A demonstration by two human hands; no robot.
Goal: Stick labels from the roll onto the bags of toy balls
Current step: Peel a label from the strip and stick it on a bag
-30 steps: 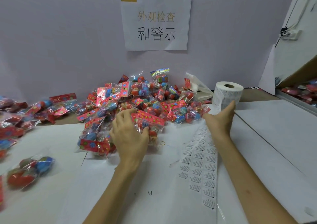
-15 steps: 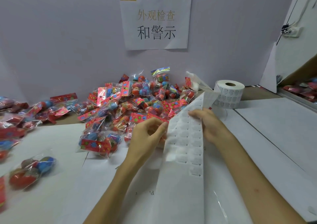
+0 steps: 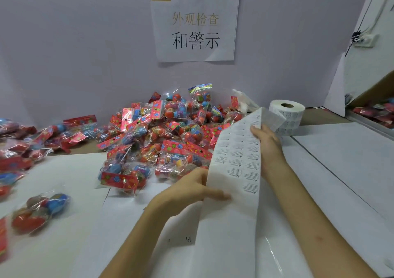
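ok so the left hand (image 3: 188,190) is pinching the left edge of the label strip (image 3: 236,164). one digit is lying blurry across the front and the rest are tucking behind the paper where I can't see them. the right hand (image 3: 267,145) is gripping the opposite edge higher up, fingertips curling onto the strip, and most of that grip is hiding behind it too

the strip is hanging up off the desk (image 3: 341,160) between both hands, printed side facing the camera. it's showing a few columns of tiny labels with text too small to read. the lower part is looking blank and is running out of the bottom of the shot. the top end is twisting back to the roll (image 3: 286,115), which is sitting upright on the desk just behind the right hand

just left of the strip, the pile of bags (image 3: 166,133) is heaping up against the wall, clear packs with red headers and red and blue balls inside. the strip is covering the pile's right edge. more bags (image 3: 19,147) are trailing off the left side, blurry and cut off. one loose bag (image 3: 40,208) is lying near the lower left, pretty smeared. a sign (image 3: 195,26) is hanging taped on the wall above. far right, some red packs (image 3: 379,112) are peeking in, can't tell what's holding them
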